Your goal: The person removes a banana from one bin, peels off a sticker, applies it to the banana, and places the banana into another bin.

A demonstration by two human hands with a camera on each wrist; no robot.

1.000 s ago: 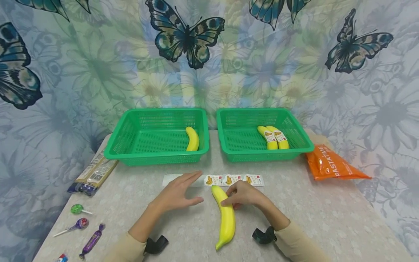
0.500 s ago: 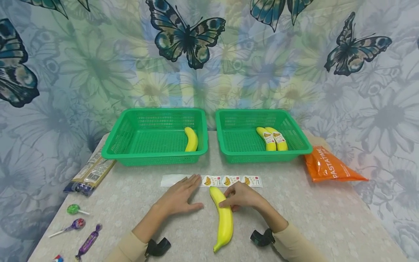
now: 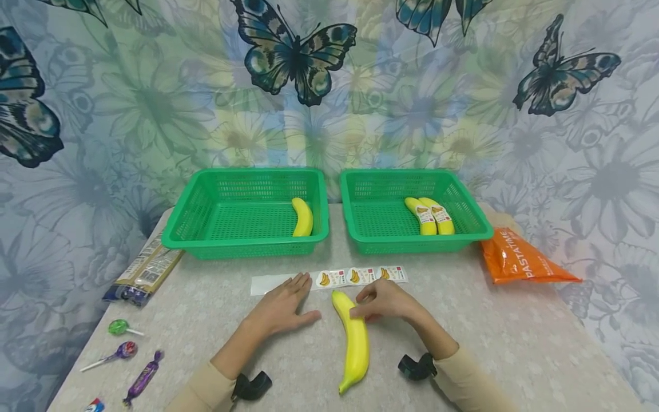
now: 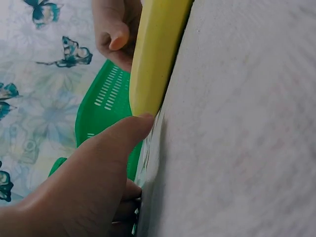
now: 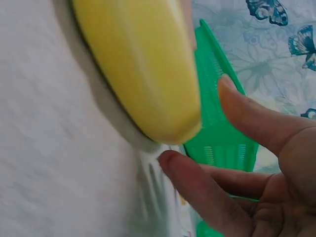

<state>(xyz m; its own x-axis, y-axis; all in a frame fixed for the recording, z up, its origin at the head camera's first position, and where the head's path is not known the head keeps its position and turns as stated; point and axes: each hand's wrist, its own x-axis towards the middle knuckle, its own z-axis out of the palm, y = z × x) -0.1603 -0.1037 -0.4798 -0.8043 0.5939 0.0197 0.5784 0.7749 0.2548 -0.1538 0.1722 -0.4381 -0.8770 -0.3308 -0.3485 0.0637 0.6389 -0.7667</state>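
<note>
My left hand [image 3: 282, 306] lies flat, its fingertips resting on the bare white left part of a label strip [image 3: 264, 284]. Three banana-picture labels [image 3: 361, 276] show on the strip's right part. A yellow banana [image 3: 355, 352] lies lengthwise on the table, its upper tip just below the strip. To the right of the banana is my right hand [image 3: 386, 302], its thumb overlapping the banana's edge in the head view. In the right wrist view, the thumb [image 5: 234, 96] and index finger [image 5: 192, 177] stand apart with nothing between them. The left thumb [image 4: 133, 131] points toward the banana.
The left green basket [image 3: 242, 249] holds one plain banana [image 3: 303, 217]; the right green basket [image 3: 412, 246] holds two labelled bananas [image 3: 433, 216]. An orange bag [image 3: 525, 257] lies at right. At left are a pasta packet [image 3: 146, 272], lollipops [image 3: 119, 327] and a purple-wrapped candy [image 3: 144, 377].
My left hand has come down flat onto the strip. The strip's right end has swung slightly away toward the baskets. My right hand has loosened from the banana and shifted a little up and right.
</note>
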